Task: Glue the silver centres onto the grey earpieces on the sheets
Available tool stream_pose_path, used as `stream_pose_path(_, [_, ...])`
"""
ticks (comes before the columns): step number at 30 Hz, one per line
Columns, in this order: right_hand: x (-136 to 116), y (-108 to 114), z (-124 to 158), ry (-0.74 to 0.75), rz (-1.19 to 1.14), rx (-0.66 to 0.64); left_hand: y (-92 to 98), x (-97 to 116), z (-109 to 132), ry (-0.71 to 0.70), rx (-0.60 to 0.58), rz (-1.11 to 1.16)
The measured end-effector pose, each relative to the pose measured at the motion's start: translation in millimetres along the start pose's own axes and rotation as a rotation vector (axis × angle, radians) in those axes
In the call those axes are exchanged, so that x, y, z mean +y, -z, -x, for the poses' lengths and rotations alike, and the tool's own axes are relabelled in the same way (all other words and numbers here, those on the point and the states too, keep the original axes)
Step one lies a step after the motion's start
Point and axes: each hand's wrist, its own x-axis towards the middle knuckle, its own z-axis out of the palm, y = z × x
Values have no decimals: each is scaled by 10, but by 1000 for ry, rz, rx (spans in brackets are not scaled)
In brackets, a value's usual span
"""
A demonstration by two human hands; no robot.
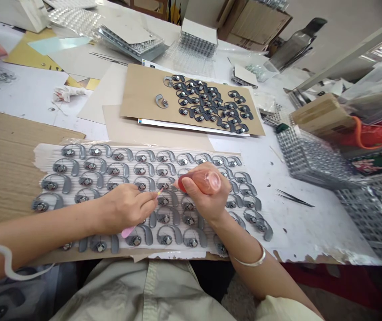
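Note:
Rows of grey hook-shaped parts (166, 238) with small round metallic pieces lie on a white ribbed sheet (45, 158) in front of me. My left hand (129, 206) pinches a thin pink tool (128, 231) whose yellowish tip points at a part near the middle of the sheet. Wrapped around a reddish translucent bottle (201, 182), my right hand (211, 196) tilts it so that its narrow nozzle meets the same part, close to the tool's tip. Whether nozzle or tip touches the part is too small to tell.
Behind the sheet, a brown board (144, 91) holds many dark hook-shaped parts. Black tweezers (294, 197) lie to the right, near stacked clear trays (311, 151). More trays and a carton (321, 113) stand farther back.

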Motion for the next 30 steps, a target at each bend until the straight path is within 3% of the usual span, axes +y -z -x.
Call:
stream_pose_path(21, [-23, 14, 17, 93, 7, -42, 5, -13, -15, -18, 37, -25])
stream_pose_path(30, [-37, 2, 5, 132, 12, -24, -31, -37, 17, 38, 58, 71])
